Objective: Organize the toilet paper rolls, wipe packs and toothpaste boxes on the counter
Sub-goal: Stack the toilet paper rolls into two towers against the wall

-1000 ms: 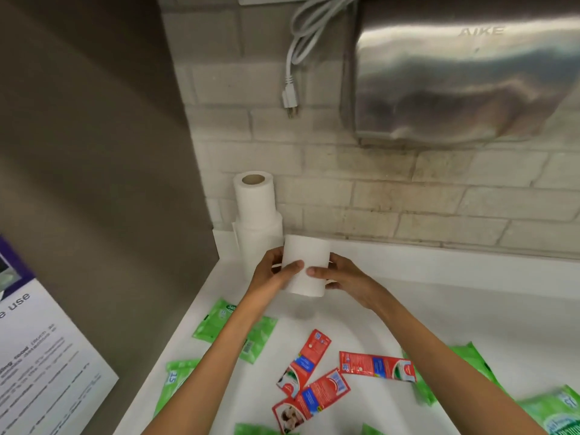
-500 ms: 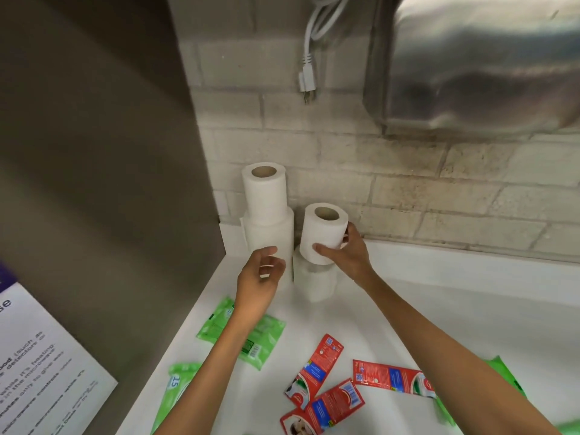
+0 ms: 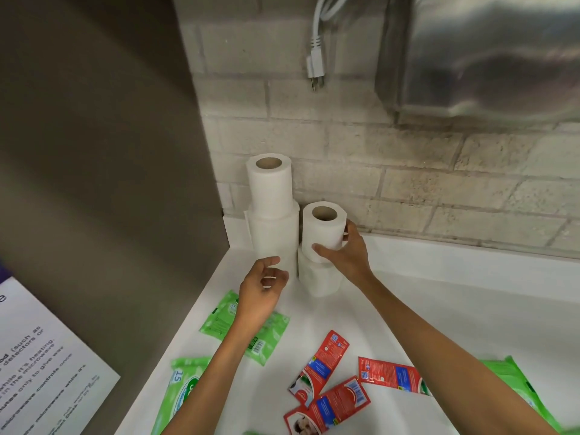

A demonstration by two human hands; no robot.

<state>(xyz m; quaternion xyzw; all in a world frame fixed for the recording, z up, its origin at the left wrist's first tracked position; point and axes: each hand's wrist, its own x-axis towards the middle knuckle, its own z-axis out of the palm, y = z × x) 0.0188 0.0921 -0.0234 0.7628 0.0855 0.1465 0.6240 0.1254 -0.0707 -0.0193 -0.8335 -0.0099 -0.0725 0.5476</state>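
Starting at the far left, a printed notice is seen low against a grey panel; beside it lies the white counter. Two green packs are laid flat on its left part: the near wipe pack at the near edge, and the far wipe pack, partly covered by the left forearm. The left arm is stretched forward; the left hand is held just in front of the corner stack, fingers loosely curled, nothing held in it; whether its fingertips touch the paper cannot be told. That stack stands in the far left corner: a narrow upper roll upright on a wider lower roll. Just to its right, a bottom roll stands on the counter, and a top roll is set upright on it, slightly offset. The top roll is gripped by the right hand, thumb pressed on its near side, fingers wrapped round its right side; the right arm is extended diagonally from the near right. Between the forearms three red boxes lie flat: the left toothpaste box, the near toothpaste box touching it, and the right toothpaste box, its right end hidden by the right forearm. A right wipe pack lies beyond that forearm.
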